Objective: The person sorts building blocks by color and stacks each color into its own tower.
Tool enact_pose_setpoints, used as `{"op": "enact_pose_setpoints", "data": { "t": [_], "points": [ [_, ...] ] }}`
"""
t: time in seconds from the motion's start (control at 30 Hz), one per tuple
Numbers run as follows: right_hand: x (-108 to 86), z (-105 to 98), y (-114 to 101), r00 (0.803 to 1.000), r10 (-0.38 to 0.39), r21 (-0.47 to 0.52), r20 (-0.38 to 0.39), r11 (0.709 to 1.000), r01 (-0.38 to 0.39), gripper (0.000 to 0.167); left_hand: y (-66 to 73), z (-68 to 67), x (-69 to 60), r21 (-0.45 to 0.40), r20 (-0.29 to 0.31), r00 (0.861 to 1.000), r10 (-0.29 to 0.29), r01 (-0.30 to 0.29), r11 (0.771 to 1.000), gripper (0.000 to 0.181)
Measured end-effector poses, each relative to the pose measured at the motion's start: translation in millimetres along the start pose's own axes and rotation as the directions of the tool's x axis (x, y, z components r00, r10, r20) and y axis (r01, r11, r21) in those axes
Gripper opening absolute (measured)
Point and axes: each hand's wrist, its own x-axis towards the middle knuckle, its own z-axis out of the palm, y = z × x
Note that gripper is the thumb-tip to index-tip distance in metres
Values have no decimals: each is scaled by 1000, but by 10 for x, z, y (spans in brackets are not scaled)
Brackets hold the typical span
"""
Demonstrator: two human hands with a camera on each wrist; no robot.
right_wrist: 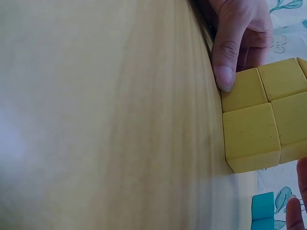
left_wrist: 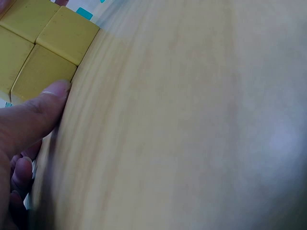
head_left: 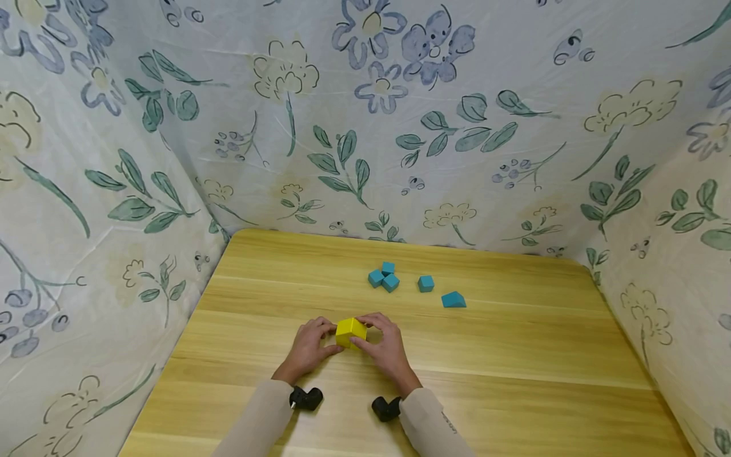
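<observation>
Floral cloth (head_left: 337, 114) backs the wooden table (head_left: 514, 355); left hand (head_left: 312, 346) and right hand (head_left: 386, 348), fingers curled, grip yellow cubes (head_left: 350, 331) near blue blocks (head_left: 391, 283). Left-wrist view: left thumb (left_wrist: 50, 103) touches a cube. Right-wrist view: the cubes stand stacked on the table.

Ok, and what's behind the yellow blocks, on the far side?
Beyond the yellow blocks, to the right, three blue cubes cluster on the table, with another cube and a blue wedge farther right. The table right against their far side is hidden.
</observation>
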Motion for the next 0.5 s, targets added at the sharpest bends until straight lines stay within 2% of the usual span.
{"op": "enact_pose_setpoints", "data": {
  "t": [0.5],
  "points": [
    [-7, 11, 23, 1000, 12, 16, 12, 1000, -12, 35, -4, -1, -4, -5, -5, 1000, 9, -9, 1000, 38]
  ]
}}
